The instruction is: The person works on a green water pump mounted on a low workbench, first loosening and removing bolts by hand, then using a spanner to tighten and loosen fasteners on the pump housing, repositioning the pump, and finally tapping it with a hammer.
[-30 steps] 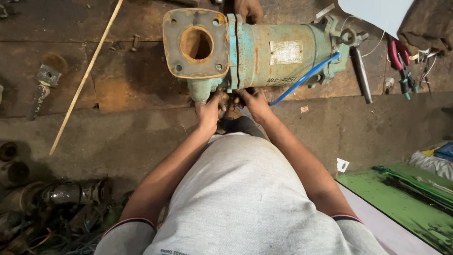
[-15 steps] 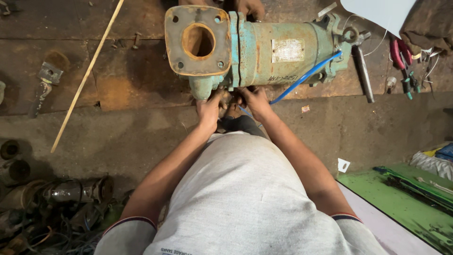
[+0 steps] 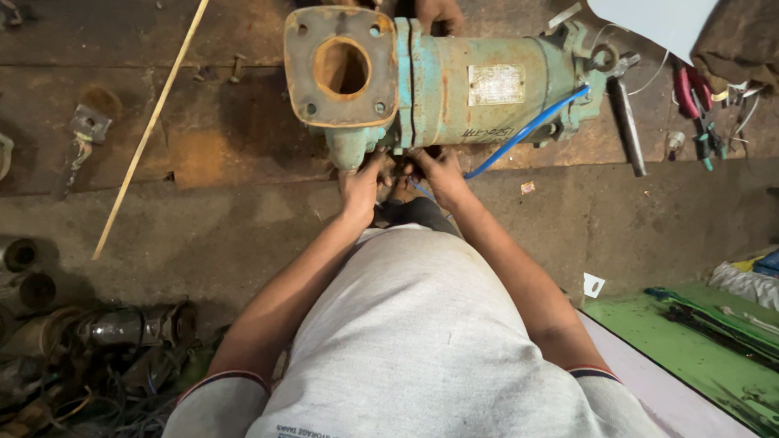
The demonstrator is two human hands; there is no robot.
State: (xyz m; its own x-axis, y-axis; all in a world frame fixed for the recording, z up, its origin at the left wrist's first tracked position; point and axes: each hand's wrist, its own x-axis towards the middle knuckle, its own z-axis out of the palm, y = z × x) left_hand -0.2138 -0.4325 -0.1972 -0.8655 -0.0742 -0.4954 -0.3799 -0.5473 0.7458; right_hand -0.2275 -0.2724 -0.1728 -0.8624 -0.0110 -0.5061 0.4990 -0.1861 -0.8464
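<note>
Item: your left hand (image 3: 359, 188), pressed against the underside of the green pump (image 3: 454, 85), at the foot below its rusty flange (image 3: 341, 69); fingers curled onto the casting, though whether they grip a part there you cannot tell from this view. Item: your right hand (image 3: 442, 174), just beside the left, fingers tucked under the pump body near where the blue hose (image 3: 527, 130) runs; its grasp is likewise hidden, so you cannot tell whether it is clenched on anything. Item: the pump, lying on its side on the worn concrete floor (image 3: 243, 219) directly in front of you, flange with its round opening turned up toward you at the left, pale plate on the barrel, blue hose looping from the right end down toward your hands. Item: another person's hand (image 3: 438, 15), resting on the far top edge of the pump. Item: a thin wooden stick (image 3: 150, 130), lying slantwise on the floor well left of the pump. Item: red-handled pliers (image 3: 690, 93), on the floor to the right. Item: a dark metal rod (image 3: 626, 126), just beside the pump's right end.
</note>
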